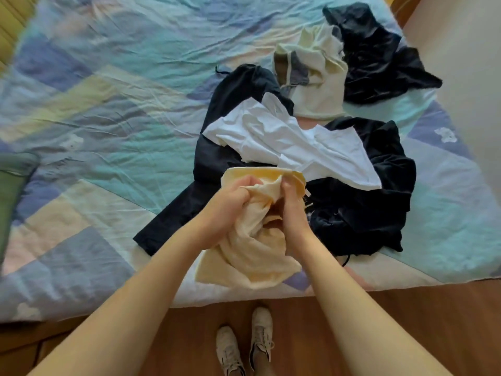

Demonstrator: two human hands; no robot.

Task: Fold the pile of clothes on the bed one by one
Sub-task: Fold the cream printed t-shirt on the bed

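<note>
Both my hands hold a pale yellow garment [252,251] bunched up above the bed's near edge. My left hand [230,204] grips its cloth from the left, and my right hand [291,204] pinches its top edge from the right. Its lower part hangs down to the bedspread. Behind it lies the pile: a white shirt [292,145] spread over dark navy trousers [217,158], and a black garment [366,199] to the right. Farther back lie a cream garment [317,85] and another black garment [379,58].
The bed is covered by a patchwork bedspread [108,118] in blue, teal and pale yellow. A green cushion [13,185] sits at the left edge. Wooden floor [352,335] runs below, with my white shoes [244,346] by the bed's edge.
</note>
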